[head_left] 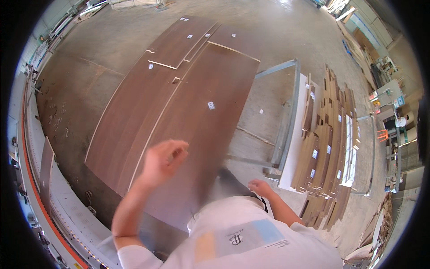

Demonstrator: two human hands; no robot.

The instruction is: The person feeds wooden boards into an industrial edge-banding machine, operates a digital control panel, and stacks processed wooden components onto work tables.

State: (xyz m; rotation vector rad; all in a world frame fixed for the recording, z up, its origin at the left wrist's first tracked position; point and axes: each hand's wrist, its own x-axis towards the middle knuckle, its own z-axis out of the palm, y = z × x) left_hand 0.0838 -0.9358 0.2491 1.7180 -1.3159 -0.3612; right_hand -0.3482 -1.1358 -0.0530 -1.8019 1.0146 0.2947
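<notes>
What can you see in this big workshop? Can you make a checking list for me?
Surface: grey concrete floor, dusty.
Job's things: long dark brown wood panels lying flat, small white stickers on them.
Clutter: rack of upright lighter brown boards; scraps at the right edge.
Hands: left hand raised over the panels, blurred, holds nothing seen; right hand low beside the white shirt, empty as far as shown.
Cables: nothing seen.
Surroundings: long machine with an orange stripe on the left; workbenches on the right.
</notes>
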